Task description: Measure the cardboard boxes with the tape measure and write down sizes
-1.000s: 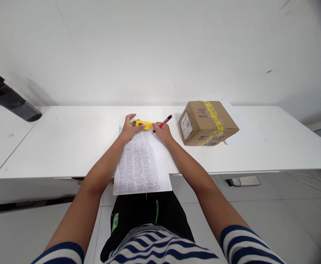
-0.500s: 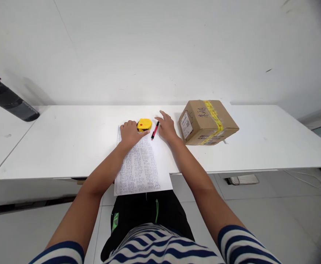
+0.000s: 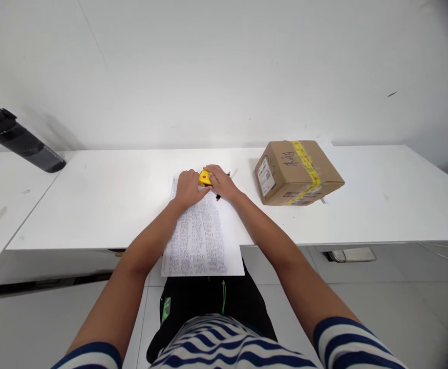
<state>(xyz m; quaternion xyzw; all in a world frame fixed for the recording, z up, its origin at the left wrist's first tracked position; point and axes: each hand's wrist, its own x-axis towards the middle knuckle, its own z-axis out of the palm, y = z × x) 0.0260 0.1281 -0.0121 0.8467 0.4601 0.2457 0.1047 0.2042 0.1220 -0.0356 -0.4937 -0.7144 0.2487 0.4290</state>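
Note:
A yellow tape measure [image 3: 204, 179] with a red dot lies at the top of a sheet of handwritten paper [image 3: 198, 241]. My left hand [image 3: 188, 188] is closed at its left side, fingers curled and the thumb stretched below it over the paper. From the right, my right hand [image 3: 221, 183] has its fingers over the case, covering part of it. Under the right hand lies a red and black pen [image 3: 218, 197], mostly hidden, with only its ends showing. The sheet's lower part hangs past the table's front edge.
A taped cardboard box [image 3: 296, 171] with a label stands to the right on the white table [image 3: 112, 205]. At the far left, a black bottle [image 3: 27, 143] stands near the wall. A pale flat object [image 3: 354, 254] is on the floor below.
My right hand has moved left from beside the pen onto the tape measure and now covers most of the pen. My left hand stays by the tape measure. The view has shifted slightly.

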